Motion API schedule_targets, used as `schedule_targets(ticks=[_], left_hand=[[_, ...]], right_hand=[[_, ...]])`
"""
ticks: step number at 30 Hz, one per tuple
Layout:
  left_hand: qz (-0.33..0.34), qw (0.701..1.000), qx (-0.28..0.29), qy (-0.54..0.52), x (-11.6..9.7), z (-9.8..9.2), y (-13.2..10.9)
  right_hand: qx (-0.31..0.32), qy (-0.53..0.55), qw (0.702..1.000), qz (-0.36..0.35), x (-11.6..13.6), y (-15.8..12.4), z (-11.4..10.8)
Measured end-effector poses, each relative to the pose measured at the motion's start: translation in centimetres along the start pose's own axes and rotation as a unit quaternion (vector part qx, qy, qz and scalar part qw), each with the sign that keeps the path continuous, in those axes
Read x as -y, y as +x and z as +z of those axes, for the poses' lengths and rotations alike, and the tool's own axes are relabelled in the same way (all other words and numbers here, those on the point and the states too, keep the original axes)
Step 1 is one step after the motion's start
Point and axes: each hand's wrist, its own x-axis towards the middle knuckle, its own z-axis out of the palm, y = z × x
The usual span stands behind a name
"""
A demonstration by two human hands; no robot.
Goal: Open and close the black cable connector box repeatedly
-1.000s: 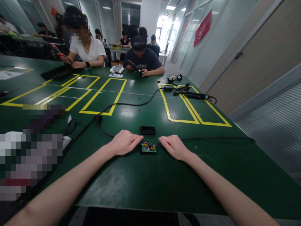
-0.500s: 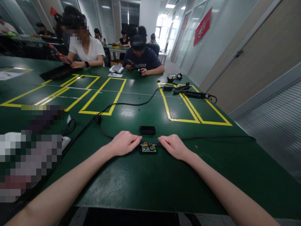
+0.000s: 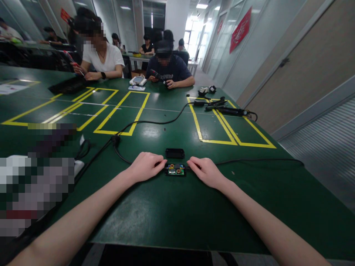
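Between my hands lies a small green circuit board (image 3: 175,171) with two copper coils, sitting in a shallow black case half. My left hand (image 3: 146,166) is closed, its fingertips pinching the black cable (image 3: 122,156) at the board's left end. At the right end my right hand (image 3: 205,171) pinches the other black cable (image 3: 257,160), which runs off across the table. The fingers hide both spots where the cables enter the case. Just beyond the board rests a matching black case half (image 3: 174,153), hollow side up.
Yellow tape rectangles mark the green table (image 3: 155,210). A soldering iron-like black tool (image 3: 231,111) lies at the far right. A cable plug joint (image 3: 115,140) is to my left, near blurred items. Two people work across the table, one with a black tray (image 3: 68,85).
The board and its case half have shifted slightly away from me and now line up more squarely. My left hand has moved a little with them; both hands keep their pinch.
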Motion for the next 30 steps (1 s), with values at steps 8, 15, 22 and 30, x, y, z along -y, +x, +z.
schedule_targets(ticks=[8, 15, 22, 30], left_hand=[[-0.003, 1.0, -0.001, -0.023, 0.1, 0.35, 0.01], [0.004, 0.999, -0.02, -0.042, 0.12, 0.35, 0.01], [0.0, 1.0, -0.007, -0.016, 0.14, 0.51, 0.06], [-0.012, 1.0, 0.005, 0.007, 0.03, 0.38, 0.2]], right_hand=[[-0.012, 0.013, 0.999, -0.04, 0.1, -0.08, 0.01], [-0.024, 0.018, 0.997, -0.07, 0.0, -0.06, 0.33], [-0.038, 0.014, 0.996, -0.084, -0.05, 0.05, 0.27], [-0.041, 0.004, 0.997, -0.062, -0.06, 0.15, 0.29]])
